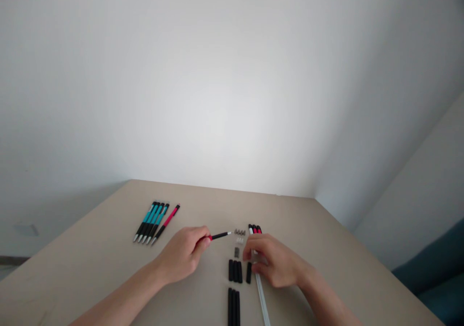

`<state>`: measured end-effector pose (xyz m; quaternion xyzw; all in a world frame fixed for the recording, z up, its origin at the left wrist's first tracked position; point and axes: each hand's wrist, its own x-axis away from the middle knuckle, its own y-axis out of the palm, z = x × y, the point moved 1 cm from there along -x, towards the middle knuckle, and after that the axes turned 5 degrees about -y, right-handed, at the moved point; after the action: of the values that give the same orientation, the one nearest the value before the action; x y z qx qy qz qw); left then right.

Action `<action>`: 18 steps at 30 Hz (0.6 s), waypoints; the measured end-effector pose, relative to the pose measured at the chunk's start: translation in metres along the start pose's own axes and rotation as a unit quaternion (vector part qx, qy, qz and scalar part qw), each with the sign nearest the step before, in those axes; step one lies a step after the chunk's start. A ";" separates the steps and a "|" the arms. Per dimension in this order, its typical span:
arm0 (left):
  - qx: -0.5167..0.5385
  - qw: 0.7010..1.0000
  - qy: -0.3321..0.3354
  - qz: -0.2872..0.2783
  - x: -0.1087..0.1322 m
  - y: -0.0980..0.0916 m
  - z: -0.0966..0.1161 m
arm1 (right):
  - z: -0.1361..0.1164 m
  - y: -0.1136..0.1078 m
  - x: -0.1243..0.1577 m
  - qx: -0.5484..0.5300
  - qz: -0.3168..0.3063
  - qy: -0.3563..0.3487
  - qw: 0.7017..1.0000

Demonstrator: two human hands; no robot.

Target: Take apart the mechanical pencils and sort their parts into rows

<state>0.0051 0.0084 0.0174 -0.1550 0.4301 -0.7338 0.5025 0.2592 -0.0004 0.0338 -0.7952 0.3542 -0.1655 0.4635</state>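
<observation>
Left grip holds pen, lower centre of frame. Right grip slightly parted, beside black sleeve. Keep pen level, exposed end clear of metal bits.

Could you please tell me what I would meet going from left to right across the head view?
Slim teal-and-black pens, pink-and-black pen, left hand, red-and-black pen barrel it holds, small silver-grey tips, right hand, dark teal item.
</observation>
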 end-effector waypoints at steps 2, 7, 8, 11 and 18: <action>0.000 1.000 -0.001 -0.001 0.000 0.000 -0.001 | -0.002 -0.001 0.001 0.022 -0.001 0.015 1.000; 0.001 1.000 -0.002 -0.001 0.000 0.001 -0.001 | -0.005 0.003 0.003 0.072 -0.026 0.031 0.997; 0.001 1.000 -0.002 -0.002 0.000 0.001 -0.001 | -0.005 0.005 0.003 0.081 -0.028 0.031 0.996; 0.000 1.000 -0.001 -0.003 0.000 0.002 -0.001 | -0.006 0.009 0.002 0.093 -0.027 0.030 0.995; 0.000 1.000 0.003 -0.002 -0.001 0.003 -0.002 | -0.012 0.009 -0.001 0.076 -0.029 0.018 0.996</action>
<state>0.0059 0.0096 0.0143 -0.1537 0.4307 -0.7357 0.4996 0.2476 -0.0097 0.0324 -0.7644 0.3256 -0.2200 0.5112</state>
